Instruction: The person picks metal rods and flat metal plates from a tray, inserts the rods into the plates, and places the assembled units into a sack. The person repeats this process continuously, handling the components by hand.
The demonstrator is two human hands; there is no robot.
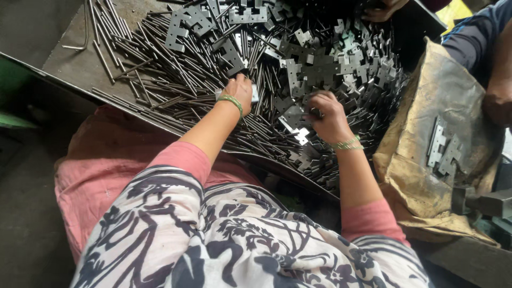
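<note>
The left hand (239, 90) rests on a heap of thin steel pins (160, 64) and pinches a small flat metal piece (254, 96), probably a hinge leaf, though it is mostly hidden. The right hand (326, 114) is closed around a grey hinge leaf (295, 114) lying on the pile of hinge leaves (346, 58). Both piles lie on a dark metal tray (69, 64). To the right, a brown sack (421, 160) carries a few hinge leaves, near another person's arm (498, 80).

Grey notched hinge leaf (292, 114), flat on heap, thin steel pins (176, 74), perhaps loosely piled
</note>
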